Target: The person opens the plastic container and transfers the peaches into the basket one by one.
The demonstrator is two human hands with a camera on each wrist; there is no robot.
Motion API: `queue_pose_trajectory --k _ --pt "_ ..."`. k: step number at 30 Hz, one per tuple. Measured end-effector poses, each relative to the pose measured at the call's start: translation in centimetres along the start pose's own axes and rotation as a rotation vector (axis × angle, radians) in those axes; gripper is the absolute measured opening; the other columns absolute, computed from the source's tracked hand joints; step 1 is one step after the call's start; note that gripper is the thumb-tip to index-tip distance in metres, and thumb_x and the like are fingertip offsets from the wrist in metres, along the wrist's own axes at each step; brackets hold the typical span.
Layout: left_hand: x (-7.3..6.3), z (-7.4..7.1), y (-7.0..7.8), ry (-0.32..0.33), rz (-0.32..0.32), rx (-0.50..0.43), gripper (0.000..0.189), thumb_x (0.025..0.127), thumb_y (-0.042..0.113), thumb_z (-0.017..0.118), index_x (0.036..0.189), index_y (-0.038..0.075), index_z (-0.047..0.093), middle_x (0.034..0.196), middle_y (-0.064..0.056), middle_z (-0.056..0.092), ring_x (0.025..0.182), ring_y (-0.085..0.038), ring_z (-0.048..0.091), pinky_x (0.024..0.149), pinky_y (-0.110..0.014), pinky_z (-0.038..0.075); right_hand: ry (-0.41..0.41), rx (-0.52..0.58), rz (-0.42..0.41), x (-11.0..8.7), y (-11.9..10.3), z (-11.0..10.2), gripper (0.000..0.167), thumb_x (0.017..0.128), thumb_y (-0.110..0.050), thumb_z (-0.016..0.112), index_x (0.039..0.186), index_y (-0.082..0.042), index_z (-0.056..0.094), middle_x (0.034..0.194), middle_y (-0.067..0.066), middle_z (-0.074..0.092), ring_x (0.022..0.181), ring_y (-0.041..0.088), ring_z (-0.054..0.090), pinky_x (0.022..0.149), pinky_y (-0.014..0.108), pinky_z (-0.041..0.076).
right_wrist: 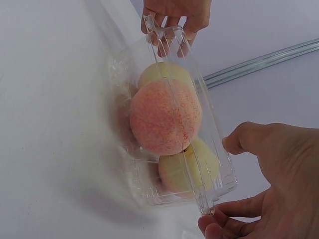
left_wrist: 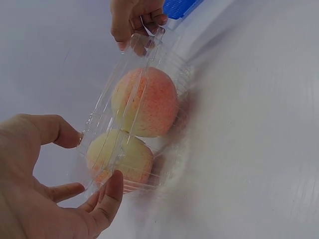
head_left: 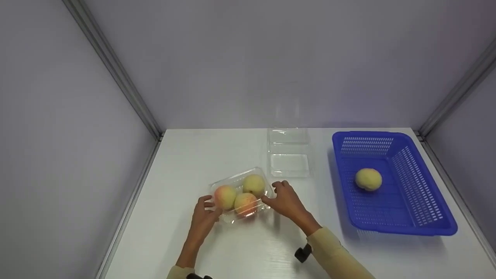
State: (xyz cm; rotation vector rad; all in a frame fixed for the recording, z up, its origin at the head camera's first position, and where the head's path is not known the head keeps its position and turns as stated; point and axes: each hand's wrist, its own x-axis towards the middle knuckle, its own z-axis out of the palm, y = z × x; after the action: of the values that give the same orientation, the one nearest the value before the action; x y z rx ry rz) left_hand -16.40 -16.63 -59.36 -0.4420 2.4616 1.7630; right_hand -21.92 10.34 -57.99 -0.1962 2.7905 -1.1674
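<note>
A clear plastic clamshell box [head_left: 232, 217] holds three peaches, among them a red-blushed peach [right_wrist: 166, 117] and a paler peach [head_left: 254, 185]. Its lid lies over the fruit; whether the rim is fully latched I cannot tell. My left hand [head_left: 203, 219] grips the box's left end, with thumb and fingers on the rim, as the left wrist view [left_wrist: 55, 184] shows. At the opposite end my right hand [head_left: 287, 201] holds the corner, its thumb on the lid and its fingertips [right_wrist: 212, 224] curled at the rim.
A blue plastic basket [head_left: 345, 193] stands on the right with one peach [head_left: 368, 179] in it. Behind my right hand a second clear plastic box [head_left: 290, 164] lies unfolded near the back wall. All of this rests on a white table [head_left: 162, 217] between grey walls.
</note>
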Motion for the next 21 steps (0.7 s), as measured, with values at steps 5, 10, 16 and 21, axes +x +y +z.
queue_pose_trajectory --k 5,10,16,21 --pt "-0.4 0.0 0.1 -0.017 0.011 0.001 0.068 0.094 0.02 0.071 0.152 -0.001 0.043 0.136 -0.025 0.056 0.109 -0.029 0.066 0.084 -0.036 0.061 -0.017 0.008 0.011 -0.5 0.3 -0.4 0.06 0.089 -0.037 0.079 0.127 0.008 0.064 0.114 0.018 0.063 0.103 0.032 0.065 0.088 0.049 0.057" --pt "-0.7 0.3 0.0 -0.043 0.025 -0.006 0.066 0.094 0.019 0.072 0.151 -0.001 0.044 0.134 -0.024 0.057 0.107 -0.028 0.067 0.085 -0.037 0.062 -0.034 0.033 0.047 -1.3 0.7 -0.8 0.062 0.091 -0.04 0.08 0.128 0.007 0.063 0.116 0.017 0.063 0.103 0.031 0.066 0.089 0.049 0.057" --pt "-0.9 0.7 0.2 -0.069 0.024 0.007 0.067 0.092 0.019 0.072 0.151 0.001 0.044 0.134 -0.022 0.057 0.106 -0.026 0.066 0.085 -0.037 0.062 -0.034 0.044 0.06 -2.3 1.4 -1.3 0.062 0.092 -0.04 0.08 0.129 0.007 0.063 0.116 0.016 0.063 0.101 0.029 0.065 0.087 0.049 0.057" --pt "-1.0 1.1 0.2 -0.083 0.033 0.021 0.067 0.091 0.016 0.071 0.151 0.001 0.045 0.133 -0.022 0.058 0.103 -0.025 0.065 0.083 -0.038 0.062 -0.025 0.035 0.06 -3.0 2.0 -1.6 0.061 0.092 -0.041 0.08 0.126 0.007 0.063 0.115 0.018 0.063 0.096 0.028 0.063 0.083 0.047 0.056"
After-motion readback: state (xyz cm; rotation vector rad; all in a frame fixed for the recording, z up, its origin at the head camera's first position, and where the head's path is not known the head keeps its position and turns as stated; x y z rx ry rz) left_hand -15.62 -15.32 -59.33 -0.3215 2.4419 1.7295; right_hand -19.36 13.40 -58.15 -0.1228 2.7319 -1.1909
